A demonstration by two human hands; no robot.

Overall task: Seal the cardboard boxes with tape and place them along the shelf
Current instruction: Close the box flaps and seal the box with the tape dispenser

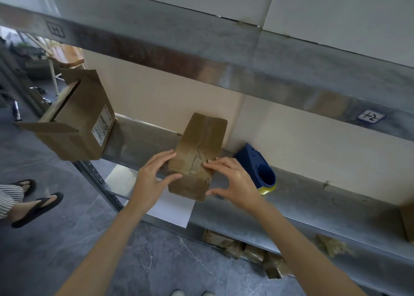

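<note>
Metal shelf (313, 206) carries a small cardboard box (201, 138) at its front edge. The left hand (152, 177) grips its left side, the right hand (235, 181) pinches its near end, and a blue tape dispenser (257, 165) lies just beside.

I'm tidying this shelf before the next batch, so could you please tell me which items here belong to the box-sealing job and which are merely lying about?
Job: small box, held by left hand and right hand; blue tape dispenser; open box; shelf.
Lying about: white sheet; crumpled packets under the shelf.
</note>
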